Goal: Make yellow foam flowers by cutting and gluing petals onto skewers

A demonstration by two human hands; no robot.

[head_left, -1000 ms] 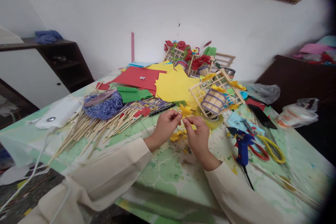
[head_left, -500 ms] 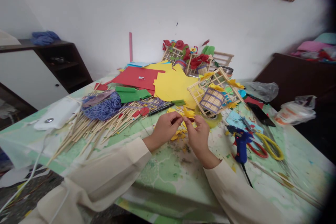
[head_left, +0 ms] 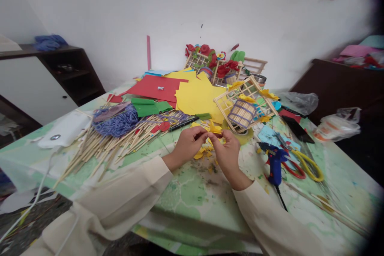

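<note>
Both my hands meet over the middle of the table, their fingertips pinched at a yellow paper flower point(head_left: 215, 127). My left hand point(head_left: 192, 144) is closed at the flower's left side. My right hand point(head_left: 225, 151) grips it from the right with thumb and fingers. Yellow paper scraps point(head_left: 204, 153) lie on the table just beneath. Beyond my right hand leans a lattice frame of wooden sticks point(head_left: 220, 104), with yellow paper flowers on it and a small stick basket point(head_left: 241, 113) bound in purple yarn. The flower's underside is hidden by my fingers.
Left are a purple yarn ball point(head_left: 117, 122) and many thin sticks point(head_left: 87, 148). Yellow paper sheets point(head_left: 195, 98) and a red sheet point(head_left: 156, 87) lie ahead. A blue glue gun point(head_left: 275, 166), yellow-handled scissors point(head_left: 313, 170) and a corded white device point(head_left: 64, 130) are on the table.
Almost nothing differs. My fingers have shifted slightly around the yellow paper flower, which stays between both hands; the view has moved a little.
</note>
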